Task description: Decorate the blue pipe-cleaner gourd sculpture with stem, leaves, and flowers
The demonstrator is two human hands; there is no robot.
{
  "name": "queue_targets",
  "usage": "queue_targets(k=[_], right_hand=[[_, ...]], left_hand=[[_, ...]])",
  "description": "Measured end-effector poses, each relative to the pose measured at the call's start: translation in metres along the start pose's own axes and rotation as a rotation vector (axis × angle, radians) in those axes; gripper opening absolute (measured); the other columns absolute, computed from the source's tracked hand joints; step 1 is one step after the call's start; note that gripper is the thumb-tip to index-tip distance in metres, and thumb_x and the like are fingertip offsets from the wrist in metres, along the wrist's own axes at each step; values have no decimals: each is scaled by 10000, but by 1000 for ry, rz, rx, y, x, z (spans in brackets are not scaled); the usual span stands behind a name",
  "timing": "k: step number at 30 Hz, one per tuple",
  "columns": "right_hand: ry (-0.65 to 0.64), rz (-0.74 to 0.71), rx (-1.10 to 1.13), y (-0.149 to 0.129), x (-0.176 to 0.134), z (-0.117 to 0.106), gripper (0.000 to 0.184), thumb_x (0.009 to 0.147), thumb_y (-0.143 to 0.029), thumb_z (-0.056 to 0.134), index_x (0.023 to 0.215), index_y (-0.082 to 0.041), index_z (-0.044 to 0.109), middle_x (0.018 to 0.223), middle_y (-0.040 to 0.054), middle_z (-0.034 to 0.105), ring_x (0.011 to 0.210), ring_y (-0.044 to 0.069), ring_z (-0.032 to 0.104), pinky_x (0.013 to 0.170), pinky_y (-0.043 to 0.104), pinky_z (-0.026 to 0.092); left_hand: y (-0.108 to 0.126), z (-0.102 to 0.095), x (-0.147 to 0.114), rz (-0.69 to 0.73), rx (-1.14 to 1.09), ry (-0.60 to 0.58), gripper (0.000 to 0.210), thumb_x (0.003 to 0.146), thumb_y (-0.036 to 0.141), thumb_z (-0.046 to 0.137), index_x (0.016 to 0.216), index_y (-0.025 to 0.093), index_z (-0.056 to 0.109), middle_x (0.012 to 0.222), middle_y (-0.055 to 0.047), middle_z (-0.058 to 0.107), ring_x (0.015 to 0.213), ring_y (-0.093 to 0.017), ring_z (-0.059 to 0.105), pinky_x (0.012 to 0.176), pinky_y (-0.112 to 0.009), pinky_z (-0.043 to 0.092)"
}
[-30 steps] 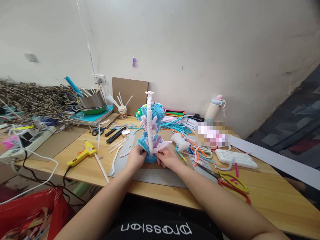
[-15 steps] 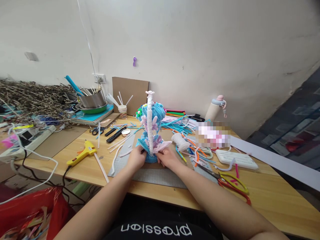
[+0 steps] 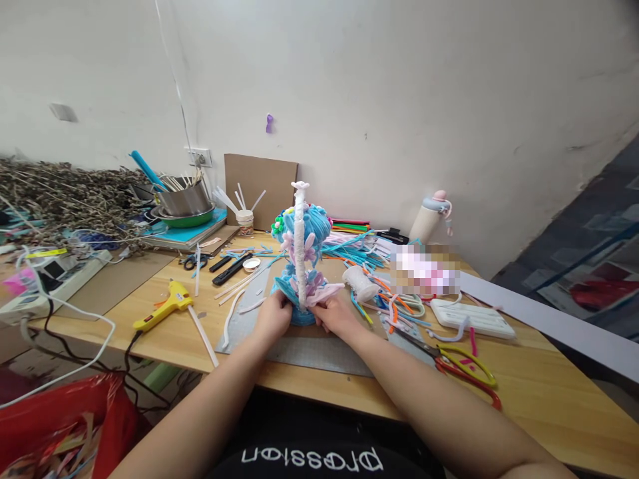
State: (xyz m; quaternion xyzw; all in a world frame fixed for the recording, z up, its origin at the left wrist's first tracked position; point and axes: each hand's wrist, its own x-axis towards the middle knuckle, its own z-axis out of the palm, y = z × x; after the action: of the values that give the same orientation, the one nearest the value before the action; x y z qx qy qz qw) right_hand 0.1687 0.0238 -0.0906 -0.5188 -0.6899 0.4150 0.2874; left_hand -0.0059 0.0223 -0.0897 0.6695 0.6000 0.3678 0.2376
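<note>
Far left: power strip, then yellow glue gun on the table, well apart from the hands. Black cutter lies nearer the middle.

Left hand: fingers clamped on the low left side of the fuzzy blue craft piece; tips partly hidden, exact contact unclear.

Craft piece is upright at center on the grey mat, between both hands. White fuzzy post runs up its near side.

Right hand: thumb and forefinger pinched together on the low right side, by the pale pink petal.

Right of that: white spool, big scissors, white case. None in use.

Step, my read: steadying or shaping the petals around the base. Next move calls for even, light pressure from both sides so nothing tilts or flattens.
</note>
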Motion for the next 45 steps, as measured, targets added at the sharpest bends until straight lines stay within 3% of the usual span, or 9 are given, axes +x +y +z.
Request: queue_targets(k=[3,8,14,31,40,45], right_hand=[[-9,4,-5,1,1,0,398,878,-405,491,538,-197,488,447,-37,510,317,79,446,349,195,321],[-18,4,-24,1,2,0,400,875,-400,496,529,-201,465,427,-43,479,312,81,452,337,191,319],[-16,-26,-65,-3,0,-2,361,867,-350,508,538,-205,462,434,-48,485,324,78,440,366,194,329],[91,-169,-170,-8,-5,-4,361,859,-296,512,509,-210,497,445,-19,528,511,135,547,532,227,384],[183,-175,-215,-4,-2,-7,151,807,-289,581,731,-215,688,666,14,677,679,177,613,613,253,431],[213,-166,-233,-5,-3,-9,154,797,-311,605,810,-209,719,746,26,711,706,178,625,635,255,450]], left_hand=[[-1,3,1,11,-21,34,342,702,58,488,981,161,656,905,-78,721,916,-255,650,789,-354,491],[-1,3,-2,13,-27,77,300,713,70,480,958,165,626,823,-52,686,810,-215,633,747,-334,493],[2,-4,-11,16,30,162,128,693,96,488,718,174,586,813,-63,578,840,-229,571,770,-358,458],[3,-6,-20,96,28,102,219,720,98,514,756,180,714,829,-49,608,840,-193,593,827,-328,464],[3,-6,-21,106,28,103,184,719,101,512,750,167,681,845,-59,614,837,-201,592,815,-345,461],[4,-8,-21,100,26,139,185,725,105,500,768,168,669,846,-58,604,848,-204,595,836,-347,461]])
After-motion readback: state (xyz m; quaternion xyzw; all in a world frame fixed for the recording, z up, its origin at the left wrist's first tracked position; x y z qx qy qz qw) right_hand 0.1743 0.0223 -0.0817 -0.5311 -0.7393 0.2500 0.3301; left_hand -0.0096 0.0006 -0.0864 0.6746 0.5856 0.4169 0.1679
